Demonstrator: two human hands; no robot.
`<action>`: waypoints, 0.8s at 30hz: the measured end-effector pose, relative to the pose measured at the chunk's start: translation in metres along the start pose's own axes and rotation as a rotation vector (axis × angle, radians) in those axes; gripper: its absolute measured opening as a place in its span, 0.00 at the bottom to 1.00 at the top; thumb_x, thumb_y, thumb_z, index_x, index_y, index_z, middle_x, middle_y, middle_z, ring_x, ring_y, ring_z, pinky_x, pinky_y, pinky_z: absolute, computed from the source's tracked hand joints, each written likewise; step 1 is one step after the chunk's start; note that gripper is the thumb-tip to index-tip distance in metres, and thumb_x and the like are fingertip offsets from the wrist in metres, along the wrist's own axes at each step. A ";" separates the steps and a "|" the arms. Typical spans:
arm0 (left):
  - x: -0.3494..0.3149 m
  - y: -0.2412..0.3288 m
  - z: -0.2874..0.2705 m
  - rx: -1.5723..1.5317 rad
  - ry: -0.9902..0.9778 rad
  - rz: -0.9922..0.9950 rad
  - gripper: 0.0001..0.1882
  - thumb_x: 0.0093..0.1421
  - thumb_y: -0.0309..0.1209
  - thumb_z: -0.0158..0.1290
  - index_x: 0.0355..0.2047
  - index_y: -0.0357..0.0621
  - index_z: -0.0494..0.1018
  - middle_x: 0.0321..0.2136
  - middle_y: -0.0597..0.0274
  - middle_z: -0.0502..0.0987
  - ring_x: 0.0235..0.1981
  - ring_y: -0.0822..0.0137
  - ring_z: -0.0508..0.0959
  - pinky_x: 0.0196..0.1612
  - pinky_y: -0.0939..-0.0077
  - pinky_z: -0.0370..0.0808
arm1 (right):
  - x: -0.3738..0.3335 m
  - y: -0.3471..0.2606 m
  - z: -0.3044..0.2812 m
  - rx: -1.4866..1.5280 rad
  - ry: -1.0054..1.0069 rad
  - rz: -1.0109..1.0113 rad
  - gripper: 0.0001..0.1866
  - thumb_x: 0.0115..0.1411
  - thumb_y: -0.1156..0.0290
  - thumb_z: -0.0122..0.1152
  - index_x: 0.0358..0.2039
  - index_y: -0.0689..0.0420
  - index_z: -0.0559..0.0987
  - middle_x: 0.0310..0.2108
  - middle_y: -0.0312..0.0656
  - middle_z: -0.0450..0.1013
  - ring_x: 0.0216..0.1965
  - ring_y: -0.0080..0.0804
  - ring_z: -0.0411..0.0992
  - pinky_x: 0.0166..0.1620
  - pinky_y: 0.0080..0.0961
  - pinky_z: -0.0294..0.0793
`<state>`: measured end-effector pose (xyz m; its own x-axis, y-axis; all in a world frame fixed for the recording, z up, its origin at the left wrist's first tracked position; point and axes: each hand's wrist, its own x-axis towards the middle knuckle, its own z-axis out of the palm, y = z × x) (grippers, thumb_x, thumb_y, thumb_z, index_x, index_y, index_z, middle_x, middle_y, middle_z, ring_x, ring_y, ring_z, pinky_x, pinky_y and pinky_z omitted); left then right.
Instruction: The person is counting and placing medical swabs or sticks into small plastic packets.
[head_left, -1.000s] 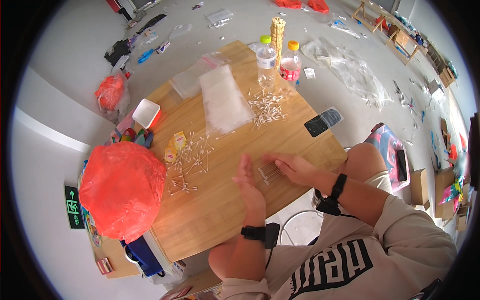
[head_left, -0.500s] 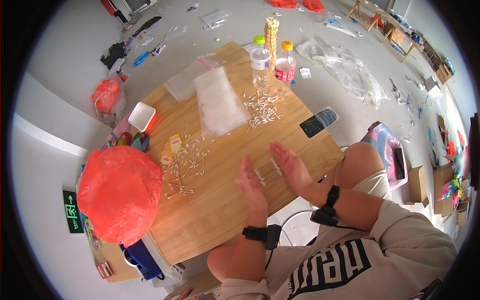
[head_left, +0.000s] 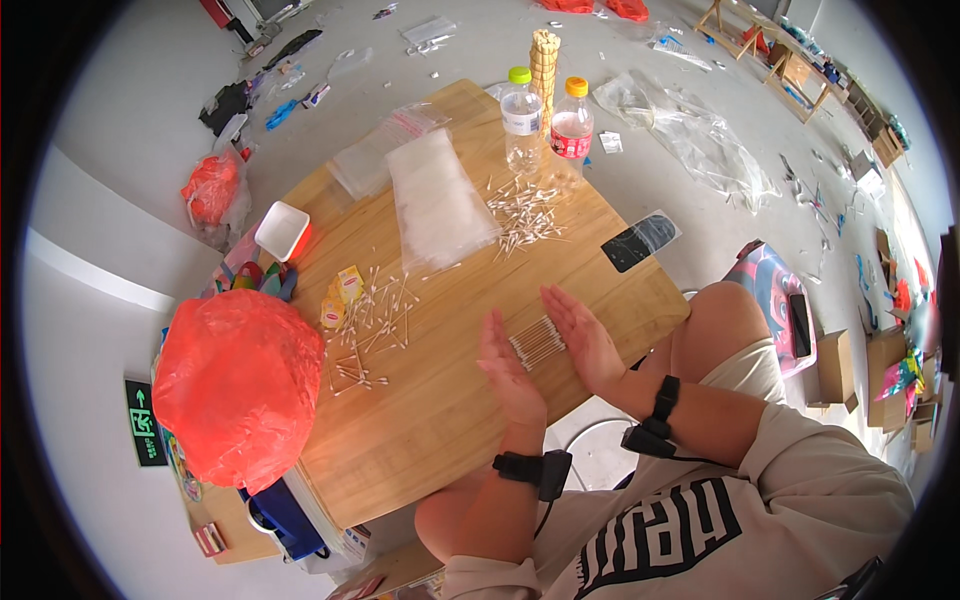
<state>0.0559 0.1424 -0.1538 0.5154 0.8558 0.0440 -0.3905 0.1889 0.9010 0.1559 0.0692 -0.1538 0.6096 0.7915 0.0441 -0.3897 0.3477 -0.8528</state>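
Note:
A neat row of cotton swabs [head_left: 539, 344] lies side by side on the wooden table [head_left: 440, 400] near its front edge. My left hand [head_left: 512, 372] is on edge at their left ends, fingers stretched out and holding nothing. Along the right ends stands my right hand [head_left: 587, 345], also open, its palm turned toward the row. Whether the palms press on the swab tips I cannot tell. Loose swabs [head_left: 375, 320] are scattered to the left beside small yellow packets [head_left: 342, 296]. Another heap of swabs [head_left: 527, 218] lies farther back.
Clear plastic bags [head_left: 440, 200] lie across the table's far half. Two bottles [head_left: 572, 135] and a tall woven-looking cylinder [head_left: 544, 75] stand at the back. A red plastic bag [head_left: 240, 390] bulges at the left, near a white-and-red tray [head_left: 284, 231]. A black film-covered rectangle [head_left: 640, 243] sits at the right edge.
My left hand has shifted slightly to the right, closer to the row's left ends. My right hand has hardly moved, and the swabs still lie between both hands.

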 end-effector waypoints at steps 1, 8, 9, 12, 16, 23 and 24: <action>0.000 -0.001 0.000 -0.008 0.002 0.007 0.44 0.72 0.63 0.22 0.72 0.37 0.50 0.73 0.46 0.52 0.75 0.56 0.49 0.75 0.59 0.37 | -0.001 0.001 -0.001 -0.019 -0.014 0.001 0.39 0.73 0.50 0.40 0.72 0.66 0.49 0.75 0.54 0.47 0.77 0.42 0.43 0.76 0.36 0.37; 0.000 -0.003 0.004 -0.024 0.010 0.063 0.44 0.73 0.62 0.23 0.71 0.34 0.51 0.72 0.44 0.55 0.74 0.56 0.51 0.76 0.60 0.39 | -0.002 0.000 0.000 0.017 -0.022 0.007 0.33 0.75 0.59 0.33 0.73 0.67 0.49 0.75 0.53 0.47 0.77 0.40 0.40 0.76 0.33 0.34; 0.001 -0.004 0.004 -0.025 0.009 0.063 0.44 0.73 0.62 0.23 0.71 0.34 0.51 0.72 0.44 0.55 0.74 0.56 0.51 0.76 0.60 0.39 | -0.002 0.000 -0.001 0.049 -0.018 0.020 0.32 0.75 0.61 0.35 0.73 0.66 0.49 0.75 0.52 0.48 0.77 0.39 0.41 0.76 0.32 0.35; 0.002 -0.005 0.003 -0.052 0.013 0.069 0.43 0.73 0.62 0.23 0.72 0.36 0.51 0.72 0.45 0.55 0.74 0.56 0.51 0.76 0.61 0.39 | -0.002 -0.003 0.000 -0.070 0.001 0.025 0.31 0.72 0.68 0.42 0.72 0.64 0.53 0.74 0.49 0.51 0.75 0.38 0.48 0.75 0.32 0.43; 0.008 0.003 -0.018 0.127 0.102 0.063 0.34 0.75 0.53 0.30 0.65 0.36 0.62 0.64 0.46 0.67 0.66 0.57 0.64 0.70 0.64 0.54 | 0.002 -0.044 0.002 -1.005 -0.164 -0.176 0.27 0.63 0.81 0.53 0.64 0.57 0.69 0.67 0.46 0.65 0.64 0.44 0.67 0.64 0.37 0.66; 0.028 0.030 -0.027 0.779 0.040 0.228 0.08 0.70 0.25 0.49 0.42 0.36 0.78 0.40 0.56 0.80 0.39 0.66 0.78 0.45 0.73 0.75 | 0.008 -0.044 -0.033 -1.270 -0.176 -0.343 0.13 0.59 0.80 0.55 0.45 0.58 0.77 0.54 0.46 0.73 0.55 0.48 0.71 0.57 0.41 0.71; 0.027 0.029 -0.028 0.780 0.039 0.227 0.08 0.70 0.25 0.49 0.42 0.36 0.78 0.40 0.56 0.80 0.39 0.66 0.78 0.45 0.73 0.75 | 0.009 -0.044 -0.031 -1.290 -0.180 -0.363 0.11 0.60 0.79 0.56 0.43 0.58 0.77 0.54 0.46 0.73 0.55 0.48 0.72 0.57 0.41 0.70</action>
<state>0.0371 0.1850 -0.1385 0.4548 0.8520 0.2594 0.1689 -0.3684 0.9142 0.1998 0.0450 -0.1326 0.4019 0.8453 0.3520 0.7543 -0.0877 -0.6507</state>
